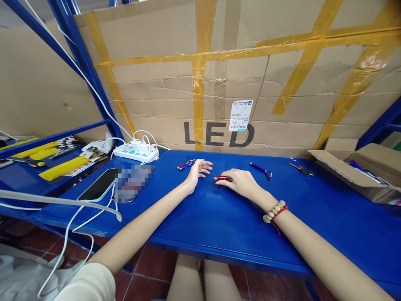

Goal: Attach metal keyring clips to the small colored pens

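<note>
My right hand (242, 180) rests low over the blue tabletop, its fingers closed around a red penlight (220, 178), a slim metal tube with a silver end pointing left. Facing it, my left hand (198, 172) stands on its edge with the fingers stretched out and nothing in them. Just left of and behind that hand lie a red penlight (185, 163) and a blue penlight (187, 166), side by side and partly hidden by it. A purple penlight (257, 167) with a metal clip lies behind my right hand, apart from it.
A phone (98, 184), white cables and a white power strip (137, 152) occupy the left side. Keys (301, 169) lie at the back right, near an open cardboard box (354, 171). A large cardboard panel (163, 96) stands behind the blue table (200, 225).
</note>
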Available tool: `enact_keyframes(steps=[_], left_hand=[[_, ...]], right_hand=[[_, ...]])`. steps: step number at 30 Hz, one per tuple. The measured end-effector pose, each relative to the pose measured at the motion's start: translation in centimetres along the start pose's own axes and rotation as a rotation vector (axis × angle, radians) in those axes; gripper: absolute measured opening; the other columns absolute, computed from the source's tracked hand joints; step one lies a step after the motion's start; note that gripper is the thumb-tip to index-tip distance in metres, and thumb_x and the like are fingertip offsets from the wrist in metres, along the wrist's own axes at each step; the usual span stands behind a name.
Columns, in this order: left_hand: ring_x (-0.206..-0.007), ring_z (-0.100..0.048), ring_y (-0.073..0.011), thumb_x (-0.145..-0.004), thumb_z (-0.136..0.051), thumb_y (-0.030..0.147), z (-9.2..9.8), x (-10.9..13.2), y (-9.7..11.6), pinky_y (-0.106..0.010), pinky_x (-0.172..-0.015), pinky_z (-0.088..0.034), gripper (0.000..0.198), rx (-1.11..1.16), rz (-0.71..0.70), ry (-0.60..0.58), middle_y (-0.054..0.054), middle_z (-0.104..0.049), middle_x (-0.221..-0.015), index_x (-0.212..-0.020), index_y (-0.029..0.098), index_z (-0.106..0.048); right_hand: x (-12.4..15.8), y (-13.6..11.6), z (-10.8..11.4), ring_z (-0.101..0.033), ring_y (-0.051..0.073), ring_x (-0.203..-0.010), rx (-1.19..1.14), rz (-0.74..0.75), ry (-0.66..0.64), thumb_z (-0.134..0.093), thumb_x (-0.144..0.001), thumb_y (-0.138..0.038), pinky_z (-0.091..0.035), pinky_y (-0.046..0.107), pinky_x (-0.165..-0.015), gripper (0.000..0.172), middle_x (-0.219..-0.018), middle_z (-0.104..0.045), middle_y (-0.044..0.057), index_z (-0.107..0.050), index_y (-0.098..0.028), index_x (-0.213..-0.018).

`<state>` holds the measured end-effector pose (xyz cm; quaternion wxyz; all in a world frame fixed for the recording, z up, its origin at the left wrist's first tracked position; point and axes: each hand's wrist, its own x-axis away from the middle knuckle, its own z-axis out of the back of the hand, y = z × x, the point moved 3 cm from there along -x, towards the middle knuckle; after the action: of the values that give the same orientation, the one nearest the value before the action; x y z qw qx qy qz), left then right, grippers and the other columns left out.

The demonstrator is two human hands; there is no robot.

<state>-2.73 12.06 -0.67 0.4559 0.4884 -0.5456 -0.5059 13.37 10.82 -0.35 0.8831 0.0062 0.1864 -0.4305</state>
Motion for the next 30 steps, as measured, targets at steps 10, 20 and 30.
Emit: enact_keyframes(steps=[10,20,30], left_hand=[[-0.071,-0.056,-0.0149,-0.08,-0.031,0.038,-0.07,0.04,0.0,-0.023,-0.06,-0.038,0.039,0.009,0.008,-0.004,-0.008,-0.064,-0.085,-0.078,0.013,-0.062],[-0.072,-0.056,-0.015,-0.081,-0.03,0.038,-0.01,-0.04,-0.21,-0.023,-0.061,-0.037,0.041,-0.02,0.019,0.008,-0.008,-0.063,-0.086,-0.078,0.013,-0.062],[-0.074,-0.056,-0.0144,-0.082,-0.03,0.039,0.03,0.08,-0.25,-0.021,-0.061,-0.038,0.041,-0.027,0.024,-0.011,-0.008,-0.063,-0.087,-0.08,0.013,-0.062]], right_hand=[[-0.01,0.17,-0.07,-0.061,0.018,-0.085,-0.011,-0.019,0.023,-0.039,-0.086,-0.053,-0.039,0.024,-0.065,0.039,-0.088,-0.069,0.002,-0.066,-0.026,-0.091],[-0.04,0.17,-0.21,-0.061,0.018,-0.093,-0.066,0.022,0.02,-0.039,-0.09,-0.042,-0.043,0.025,-0.071,0.03,-0.102,-0.066,0.002,-0.062,-0.025,-0.1],[0.0,0.37,-0.21,-0.061,0.017,-0.094,-0.067,-0.028,0.056,-0.034,-0.091,-0.044,-0.044,0.025,-0.07,0.033,-0.105,-0.066,0.001,-0.061,-0.027,-0.103]])
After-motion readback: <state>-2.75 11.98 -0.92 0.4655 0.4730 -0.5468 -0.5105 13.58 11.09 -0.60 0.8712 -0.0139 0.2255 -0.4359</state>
